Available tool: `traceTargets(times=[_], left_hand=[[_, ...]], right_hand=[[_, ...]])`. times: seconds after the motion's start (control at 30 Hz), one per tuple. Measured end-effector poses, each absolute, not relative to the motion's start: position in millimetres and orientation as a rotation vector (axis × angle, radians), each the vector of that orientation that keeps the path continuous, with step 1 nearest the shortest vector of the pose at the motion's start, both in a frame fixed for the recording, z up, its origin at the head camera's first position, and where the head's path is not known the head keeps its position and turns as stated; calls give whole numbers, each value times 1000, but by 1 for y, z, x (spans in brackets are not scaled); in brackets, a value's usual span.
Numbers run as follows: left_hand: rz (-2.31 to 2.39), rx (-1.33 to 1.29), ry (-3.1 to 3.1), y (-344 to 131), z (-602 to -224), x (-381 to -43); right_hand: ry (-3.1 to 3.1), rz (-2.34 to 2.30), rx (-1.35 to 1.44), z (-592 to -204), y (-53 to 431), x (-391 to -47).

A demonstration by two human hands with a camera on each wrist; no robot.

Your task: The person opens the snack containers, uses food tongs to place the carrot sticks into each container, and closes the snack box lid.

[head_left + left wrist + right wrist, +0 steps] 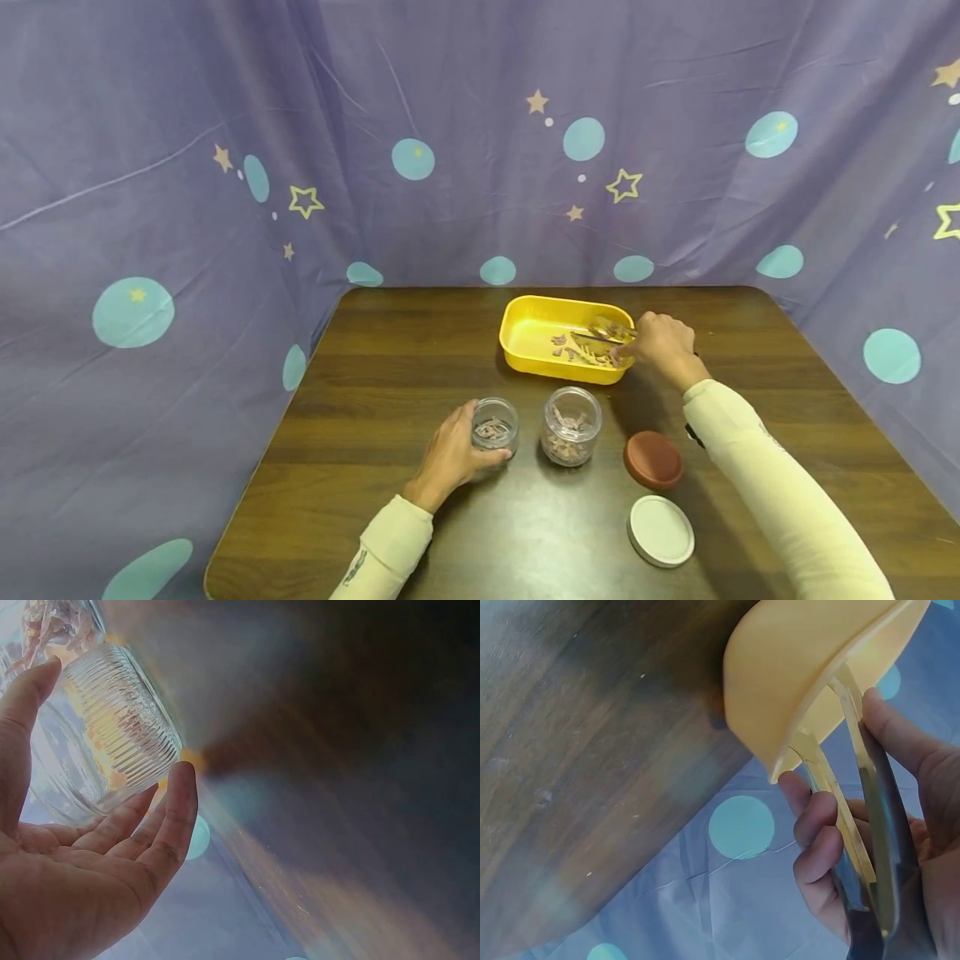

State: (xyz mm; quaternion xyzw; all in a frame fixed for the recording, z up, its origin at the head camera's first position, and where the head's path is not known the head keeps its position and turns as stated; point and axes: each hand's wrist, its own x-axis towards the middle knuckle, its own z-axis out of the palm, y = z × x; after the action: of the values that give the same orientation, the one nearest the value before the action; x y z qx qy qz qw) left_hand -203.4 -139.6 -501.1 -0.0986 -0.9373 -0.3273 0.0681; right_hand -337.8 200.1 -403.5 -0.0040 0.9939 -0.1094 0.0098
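Note:
My left hand (450, 454) holds a small glass jar (495, 410) with a few brownish shreds at its bottom. In the left wrist view, thumb and fingers curve around the ribbed side of that jar (124, 724). My right hand (666, 346) reaches over the right end of a yellow tray (551, 367). Metal tongs (885, 825) are gripped in it, their arms spread and their tips down inside the tray, hidden by its wall in the right wrist view. Pinkish-brown shreds (558, 340) lie around the tong tips.
A second glass jar (572, 429), partly filled with shreds, stands just right of the held jar. Farther right, a reddish-brown lid (653, 460) and a whitish lid (661, 531) lie on the dark wooden table (360, 375). A purple patterned curtain (465, 208) hangs behind.

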Motion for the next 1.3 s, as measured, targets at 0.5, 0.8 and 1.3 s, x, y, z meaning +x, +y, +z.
traceTargets(times=[0.5,0.8,1.3], left_hand=[[-979,-300,-2832,-139,-499,-203],[-994,-298,-2828,-140,-499,-201],[-962,-314,-2804,-140,-500,-202]], right_hand=[[3062,-290,18,-409,197,-356],[3059,-272,47,-411,199,-355],[3077,-362,60,-412,208,-340]])
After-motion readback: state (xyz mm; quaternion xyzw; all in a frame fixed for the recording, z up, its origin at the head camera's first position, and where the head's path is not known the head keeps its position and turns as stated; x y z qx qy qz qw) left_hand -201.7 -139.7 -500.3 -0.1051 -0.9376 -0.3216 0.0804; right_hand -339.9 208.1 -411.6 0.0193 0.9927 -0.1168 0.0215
